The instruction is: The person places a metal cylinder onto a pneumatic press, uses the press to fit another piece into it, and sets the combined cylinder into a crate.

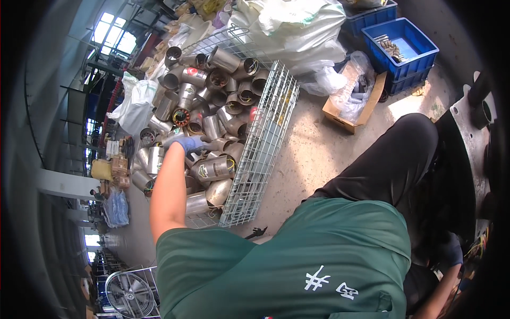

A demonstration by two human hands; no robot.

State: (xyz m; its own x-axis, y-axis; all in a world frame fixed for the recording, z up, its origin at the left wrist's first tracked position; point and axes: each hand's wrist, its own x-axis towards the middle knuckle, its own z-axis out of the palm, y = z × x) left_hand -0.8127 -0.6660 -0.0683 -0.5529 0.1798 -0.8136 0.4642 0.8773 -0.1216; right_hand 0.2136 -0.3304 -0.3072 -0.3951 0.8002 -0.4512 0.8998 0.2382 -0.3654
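Observation:
My left arm stretches into a wire mesh basket [260, 154] piled with steel cylindrical motor housings [213, 169]. Some of them show windings and thin wires at their ends. Over the middle of the pile is my left hand [191, 144] in a blue-grey glove. Its fingers reach out across the housings, apart from one another, and nothing shows held in them. Low at the far right, beside my dark trousers, my right hand [450, 252] wears a dark glove. It is in shadow near some coloured wires [478, 247], and its fingers do not show clearly.
Beyond the basket lie large white sacks [297, 32]. A cardboard box [353, 109] with plastic-wrapped parts stands on the floor, near stacked blue crates [401, 48] holding small metal pieces. A metal plate [470, 154] stands at my right. A large fan [129, 294] is at lower left.

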